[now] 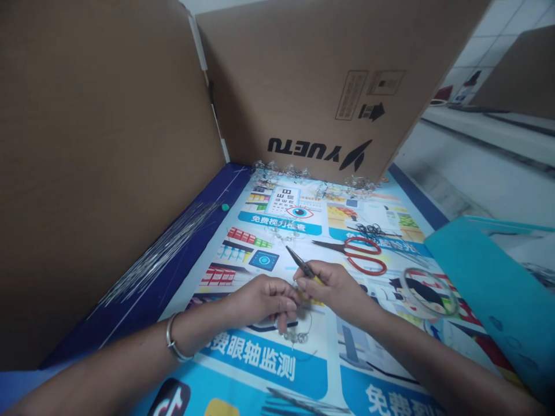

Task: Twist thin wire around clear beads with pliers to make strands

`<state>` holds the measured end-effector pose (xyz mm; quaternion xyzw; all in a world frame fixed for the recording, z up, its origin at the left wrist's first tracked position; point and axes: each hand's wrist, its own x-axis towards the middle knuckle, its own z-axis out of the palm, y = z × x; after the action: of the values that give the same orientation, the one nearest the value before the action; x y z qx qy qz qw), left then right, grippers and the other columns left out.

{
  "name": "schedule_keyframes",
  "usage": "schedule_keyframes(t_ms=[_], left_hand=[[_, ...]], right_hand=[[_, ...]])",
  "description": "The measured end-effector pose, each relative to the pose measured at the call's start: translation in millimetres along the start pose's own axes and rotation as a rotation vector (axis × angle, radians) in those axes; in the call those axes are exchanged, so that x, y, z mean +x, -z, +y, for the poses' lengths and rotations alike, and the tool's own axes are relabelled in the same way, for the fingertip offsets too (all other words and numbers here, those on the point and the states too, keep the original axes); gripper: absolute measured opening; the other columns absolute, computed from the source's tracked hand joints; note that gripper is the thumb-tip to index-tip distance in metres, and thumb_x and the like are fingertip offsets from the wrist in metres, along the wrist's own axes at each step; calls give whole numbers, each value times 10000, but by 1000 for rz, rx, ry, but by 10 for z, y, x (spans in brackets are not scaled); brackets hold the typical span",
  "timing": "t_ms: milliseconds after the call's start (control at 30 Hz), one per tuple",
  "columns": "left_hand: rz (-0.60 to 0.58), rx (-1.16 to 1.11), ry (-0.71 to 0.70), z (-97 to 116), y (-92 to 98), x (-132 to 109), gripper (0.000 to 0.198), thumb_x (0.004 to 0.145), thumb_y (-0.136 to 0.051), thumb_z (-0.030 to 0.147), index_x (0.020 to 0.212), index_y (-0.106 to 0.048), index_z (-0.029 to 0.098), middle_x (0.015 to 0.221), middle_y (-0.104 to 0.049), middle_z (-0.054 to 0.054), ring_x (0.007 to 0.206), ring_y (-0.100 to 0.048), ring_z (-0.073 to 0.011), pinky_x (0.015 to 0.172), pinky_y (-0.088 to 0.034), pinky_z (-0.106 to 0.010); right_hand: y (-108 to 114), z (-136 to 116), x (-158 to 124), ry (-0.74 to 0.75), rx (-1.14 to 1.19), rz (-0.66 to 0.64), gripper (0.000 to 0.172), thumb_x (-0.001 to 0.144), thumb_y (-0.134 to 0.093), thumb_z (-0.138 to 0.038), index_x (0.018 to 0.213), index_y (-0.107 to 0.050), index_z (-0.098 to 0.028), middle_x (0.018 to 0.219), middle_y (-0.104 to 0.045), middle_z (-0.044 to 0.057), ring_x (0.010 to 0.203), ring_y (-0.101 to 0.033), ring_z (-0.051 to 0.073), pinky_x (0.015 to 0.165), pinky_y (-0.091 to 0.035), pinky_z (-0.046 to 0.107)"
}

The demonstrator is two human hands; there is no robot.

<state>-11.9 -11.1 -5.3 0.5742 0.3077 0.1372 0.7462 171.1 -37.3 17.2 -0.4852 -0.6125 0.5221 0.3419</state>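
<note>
Printed sheet (243,375), pliers (306,268) diagonally forward-left.

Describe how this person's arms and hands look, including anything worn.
The left arm has a silver-coloured bangle at the wrist; none shows on the right arm. Both arms are bare, with no sleeves in view. The left hand and right hand are ungloved.

A cardboard panel (303,75) bearing upside-down YUETU lettering stands near a ledge (477,128) holding a bottle (468,88).
</note>
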Motion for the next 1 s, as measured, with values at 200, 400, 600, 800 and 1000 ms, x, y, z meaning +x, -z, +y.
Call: schedule_keyframes(t_ms=[200, 400, 600, 800, 1000], left_hand=[[24, 24, -25, 8, -17, 3, 215, 729, -628, 336, 772, -585, 130, 582, -613, 8, 496, -583, -95, 479, -367, -196], [49, -29, -77, -8, -27, 1, 207, 698, -657, 277, 821, -587, 125, 604, -603, 14, 511, -596, -98, 504, -377, -198], [85, -80, -64, -44, -44, 7, 284, 660, -687, 281, 886, -595, 135, 597, -607, 16, 513, -588, -100, 518, -409, -215], [94, -52, -62, 8, -55, -3, 248, 679, -672, 306, 855, -621, 140, 591, -586, 22, 506, -543, -79, 513, -405, -211], [118, 59, -100, 1, -38, 45, 220, 698, -660, 347, 718, -605, 135, 521, -530, 38, 440, -447, -52, 448, -354, -191]], right_hand=[[6, 30, -18, 59, -108, 75, 120, 785, -530, -285, 749, -571, -179, 638, -555, -28, 600, -492, 105, 565, -385, 220], [5, 21, -35, 88, -194, 147, 80, 779, -520, -256, 777, -564, -190, 670, -561, -26, 637, -514, 119, 604, -403, 230], [13, 44, -46, 108, -235, 175, 77, 784, -512, -255, 778, -562, -196, 687, -551, -28, 648, -508, 118, 613, -401, 229], [5, 2, -47, 120, -285, 164, 69, 783, -500, -237, 767, -554, -197, 691, -552, -20, 654, -509, 126, 616, -400, 237], [-58, -85, -15, 125, -310, 141, 57, 761, -509, -224, 741, -553, -194, 692, -569, -18, 653, -515, 127, 599, -391, 231]])
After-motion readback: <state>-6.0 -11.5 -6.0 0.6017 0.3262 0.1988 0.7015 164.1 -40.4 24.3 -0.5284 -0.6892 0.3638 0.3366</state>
